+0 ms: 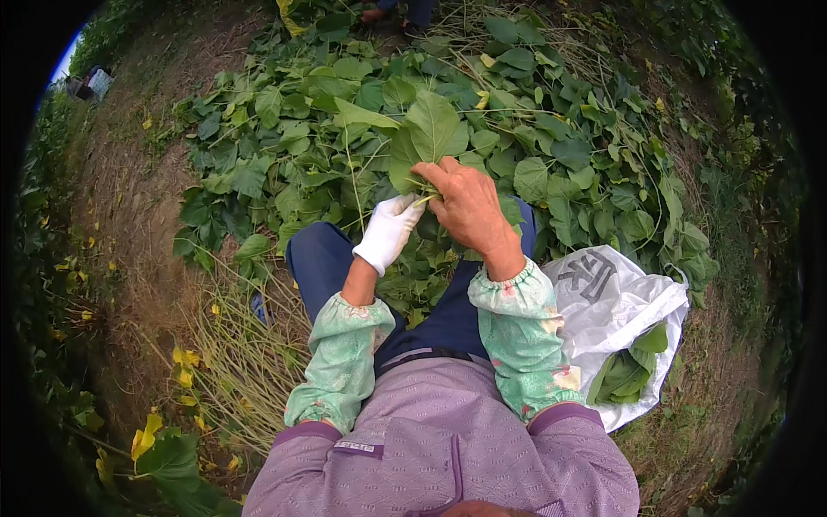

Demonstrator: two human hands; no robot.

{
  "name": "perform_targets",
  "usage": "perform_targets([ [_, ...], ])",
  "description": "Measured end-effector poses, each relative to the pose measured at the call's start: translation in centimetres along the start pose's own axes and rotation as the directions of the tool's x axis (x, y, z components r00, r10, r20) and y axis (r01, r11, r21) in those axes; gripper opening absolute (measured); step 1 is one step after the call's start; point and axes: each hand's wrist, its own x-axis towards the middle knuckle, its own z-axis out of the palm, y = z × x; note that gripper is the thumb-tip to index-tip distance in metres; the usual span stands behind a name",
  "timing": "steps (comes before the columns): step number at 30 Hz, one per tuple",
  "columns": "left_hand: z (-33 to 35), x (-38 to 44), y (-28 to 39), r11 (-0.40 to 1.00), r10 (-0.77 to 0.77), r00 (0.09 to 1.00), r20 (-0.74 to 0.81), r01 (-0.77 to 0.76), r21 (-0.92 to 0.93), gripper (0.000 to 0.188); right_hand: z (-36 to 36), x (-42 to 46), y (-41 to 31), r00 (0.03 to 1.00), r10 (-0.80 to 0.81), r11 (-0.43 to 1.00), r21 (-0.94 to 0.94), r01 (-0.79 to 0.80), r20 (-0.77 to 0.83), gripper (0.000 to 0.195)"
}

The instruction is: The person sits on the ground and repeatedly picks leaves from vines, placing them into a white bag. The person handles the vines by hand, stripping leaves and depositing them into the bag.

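Note:
My right hand (466, 203) is bare and grips a small bunch of broad green leaves (428, 132) by their stalks, the blades pointing away from me. Close beside it, my left hand (391, 231), in a white glove, pinches the cut ends of the leaf stalks (421, 200) between thumb and fingers. Both hands are over my lap, between my knees. In front of me spreads a large heap of leafy green branches (303, 142), some of it reaching under my hands. The fingertips of my left hand are partly hidden by the glove's angle.
On my right lies a white woven sack (620, 284) bearing writing, with green leaves (625, 375) in its mouth. Bare stripped stems (252, 349) are piled on my left. Another person's hand (373, 15) shows beyond the heap. Dry soil (136, 213) borders it.

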Motion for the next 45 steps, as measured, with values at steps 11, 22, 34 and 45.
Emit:
perform_targets([
  [11, -0.2, -0.8, -1.4, 0.984, -0.138, 0.990, 0.019, 0.139, -0.115, 0.034, 2.5, -1.8, 1.4, 0.995, 0.008, 0.994, 0.106, 0.002, -0.095, 0.036],
  [22, 1.0, -0.6, -0.8, 0.937, -0.175, 0.975, -0.138, 0.122, -0.326, 0.025, 4.2, -3.2, 1.9, 0.989, 0.086, 0.995, 0.059, -0.080, -0.122, 0.018],
  [34, 0.0, -0.1, 0.1, 0.957, -0.165, 0.928, -0.334, 0.069, -0.281, 0.017, 6.5, -6.2, 1.7, 0.966, 0.259, 0.882, 0.404, -0.242, 0.011, 0.016],
  [45, -0.6, -3.2, -1.2, 0.992, 0.062, 0.938, -0.342, -0.021, 0.125, 0.013, 4.9, -2.0, 1.4, 0.998, -0.016, 0.999, 0.050, 0.019, -0.060, 0.018],
])
